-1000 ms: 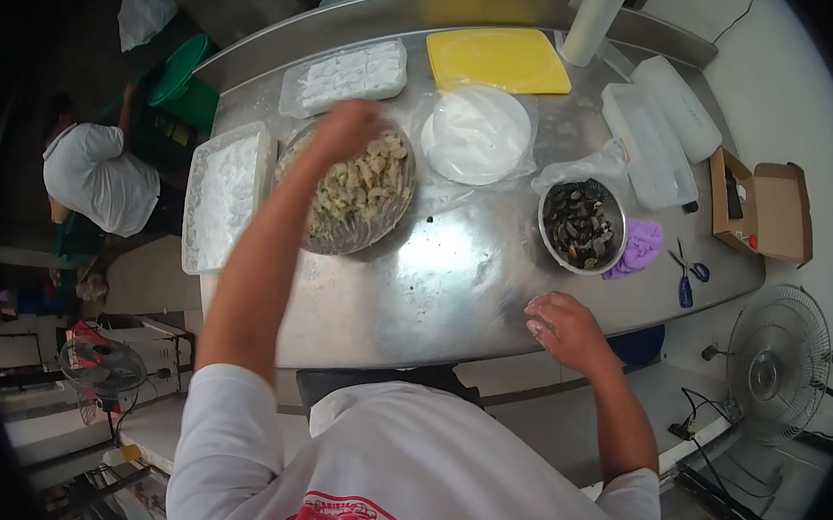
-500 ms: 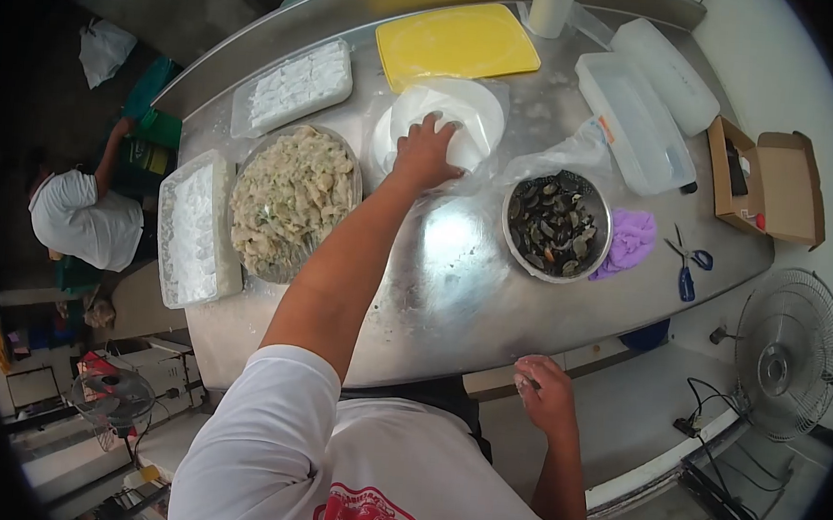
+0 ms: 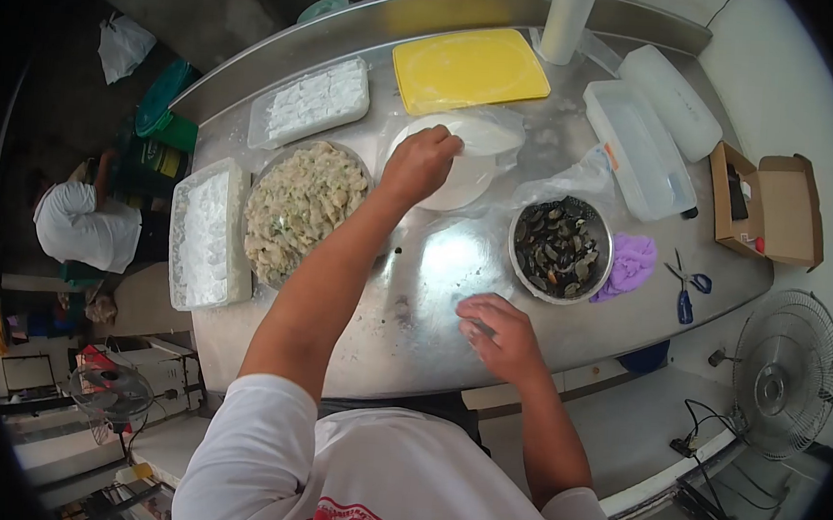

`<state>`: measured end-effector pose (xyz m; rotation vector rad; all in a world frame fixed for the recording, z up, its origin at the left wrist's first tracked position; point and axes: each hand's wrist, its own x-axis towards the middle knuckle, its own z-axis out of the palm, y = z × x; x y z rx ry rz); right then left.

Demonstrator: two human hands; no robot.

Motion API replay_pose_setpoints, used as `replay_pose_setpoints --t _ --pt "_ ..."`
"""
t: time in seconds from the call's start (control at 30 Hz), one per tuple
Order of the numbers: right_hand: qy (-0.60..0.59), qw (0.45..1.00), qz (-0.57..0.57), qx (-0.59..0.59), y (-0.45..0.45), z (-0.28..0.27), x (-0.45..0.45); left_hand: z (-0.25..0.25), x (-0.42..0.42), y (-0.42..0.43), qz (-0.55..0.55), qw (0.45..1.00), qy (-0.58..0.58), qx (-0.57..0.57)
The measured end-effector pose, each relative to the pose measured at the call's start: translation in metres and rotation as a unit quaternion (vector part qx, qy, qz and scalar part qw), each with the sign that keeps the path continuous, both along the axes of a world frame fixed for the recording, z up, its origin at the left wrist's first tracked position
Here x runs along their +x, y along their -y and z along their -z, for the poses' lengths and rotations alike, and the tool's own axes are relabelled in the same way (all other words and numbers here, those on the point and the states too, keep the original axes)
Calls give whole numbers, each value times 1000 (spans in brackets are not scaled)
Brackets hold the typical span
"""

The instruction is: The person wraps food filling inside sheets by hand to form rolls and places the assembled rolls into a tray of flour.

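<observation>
My left hand [image 3: 425,165] is closed in a pinch at a stack of round white wrappers [image 3: 454,184]. Its fingertips are mostly hidden, but they seem to grip an edge of a wrapper, whose pale part [image 3: 486,136] lifts beside a clear plastic bag. My right hand [image 3: 505,340] hovers over the front of the steel table, fingers loosely apart, with nothing visible in it. Left of the wrappers is a heaped bowl of pale chopped filling [image 3: 305,210] with green bits. To the right, a metal bowl [image 3: 560,250] holds dark shells or peelings.
White-dusted pieces fill two plastic trays [image 3: 252,136] [image 3: 175,283]. Farther back lie a yellow lid [image 3: 471,68] and a plastic roll [image 3: 566,26]. Clear containers [image 3: 637,164], a purple cloth [image 3: 629,263], blue-handled scissors [image 3: 687,286] and a cardboard box [image 3: 789,211] are at right. A person [image 3: 89,226] bends at left.
My left hand has gone from spread fingers on the wrappers to a pinch, and the upper white layer has shifted up. My right hand has risen forward and left over the table.
</observation>
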<state>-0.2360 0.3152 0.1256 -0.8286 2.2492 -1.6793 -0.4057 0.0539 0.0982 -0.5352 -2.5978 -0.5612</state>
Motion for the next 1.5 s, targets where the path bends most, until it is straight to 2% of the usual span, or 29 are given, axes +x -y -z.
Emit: replay_pose_setpoints --t 0.07,0.1,0.17,0.2,0.27,0.3,0.37,0.4,0.43,0.5,0.63,0.77,0.83,0.9,1.0,1.07,1.1,1.17,1.2,1.27,1.37,1.43,1.5 --pt "-4 1000 -16 -6 13 -3 -9 -23 22 -10 11 998 -55 9" --pt "-7 1000 -18 -8 17 -1 -11 -29 33 -12 15 1000 -7 -23" --pt "29 999 -30 -4 20 9 -10 -22 53 -11 1 982 170 -86" --pt "27 999 -33 -2 20 12 -6 -12 59 -6 -2 982 168 -83" --pt "44 997 -52 38 16 19 -1 13 59 6 59 934 352 -31" --pt "43 997 -53 41 14 21 2 25 56 7 58 934 351 -28" --pt "67 995 -54 60 8 27 14 46 50 -3 -3 968 251 -30" --pt "63 996 -45 50 5 35 21 57 47 -7 -29 979 202 22" --pt "67 995 -47 54 1 34 26 56 46 -11 -29 978 205 26" --pt "81 993 -27 81 -6 30 35 53 42 -17 -109 966 218 82" --pt "71 992 6 101 -22 33 49 75 15 -6 -142 949 255 118" --pt "114 988 36 95 -32 26 57 59 4 5 -132 942 260 164" --pt "118 989 45 76 -33 26 56 36 3 11 -100 942 293 127" --pt "123 990 54 31 -27 32 52 21 9 16 -93 949 281 107" --pt "143 986 84 27 -11 55 39 3 27 22 -76 963 254 49" --pt "249 960 129 -14 8 62 29 -5 54 17 -58 969 226 81" --pt "257 959 121 -13 18 62 29 -1 77 15 -66 967 233 80" --pt "405 871 168 -223 43 54 20 10 120 12 53 972 227 -15" --pt "406 871 162 -224 53 55 20 10 147 10 48 976 213 -2" --pt "466 833 187 -231 64 62 19 17 183 2 17 977 208 42" --pt "421 863 175 -219 63 77 26 35 184 -11 -50 987 149 37" --pt "420 866 174 -208 49 79 39 44 172 -20 -86 983 154 46" --pt "390 893 164 -154 30 77 52 46 151 -26 -130 988 65 -46"
